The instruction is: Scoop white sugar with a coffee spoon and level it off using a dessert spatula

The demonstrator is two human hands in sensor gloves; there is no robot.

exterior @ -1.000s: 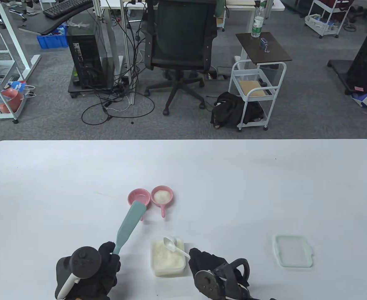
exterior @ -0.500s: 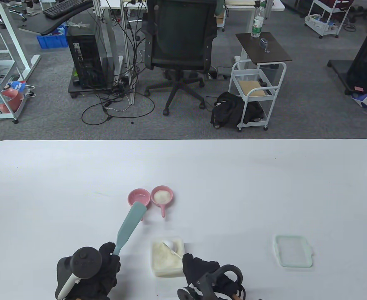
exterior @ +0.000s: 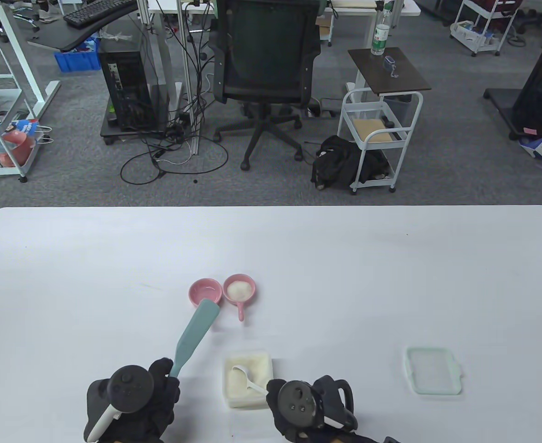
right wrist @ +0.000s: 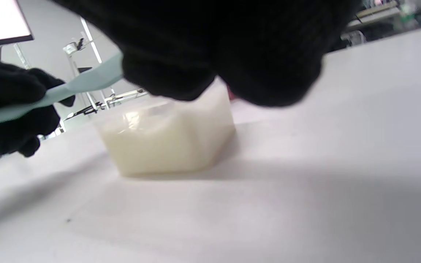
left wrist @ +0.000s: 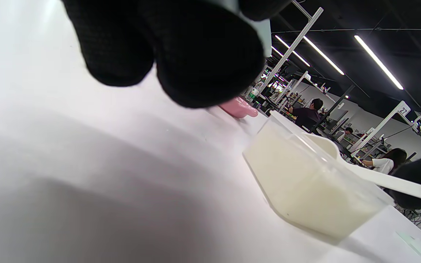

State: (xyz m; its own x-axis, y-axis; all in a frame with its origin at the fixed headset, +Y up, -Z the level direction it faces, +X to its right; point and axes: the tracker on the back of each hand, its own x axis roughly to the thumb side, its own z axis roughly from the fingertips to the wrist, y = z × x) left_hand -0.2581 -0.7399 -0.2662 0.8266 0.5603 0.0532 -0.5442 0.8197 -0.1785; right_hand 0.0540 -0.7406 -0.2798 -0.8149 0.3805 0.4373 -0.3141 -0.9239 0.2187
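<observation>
- Right hand [exterior: 298, 406] grip pinches the coffee spoon [exterior: 245, 378], whose bowl is dipped into the white sugar [exterior: 238, 385] in the clear tub [exterior: 271, 364] near the table's [exterior: 390, 277] near edge.
- Left hand [exterior: 137, 401] grip is curled round the dessert spatula [exterior: 194, 334], blade angled toward two pink dishes [exterior: 205, 290].

sugar tub [exterior: 248, 378]: near tabletop [exterior: 390, 277] edge
bowls [exterior: 222, 291]: side by side behind tub
lid [exterior: 433, 371]: far right
spoon [exterior: 245, 377]: in tub
</observation>
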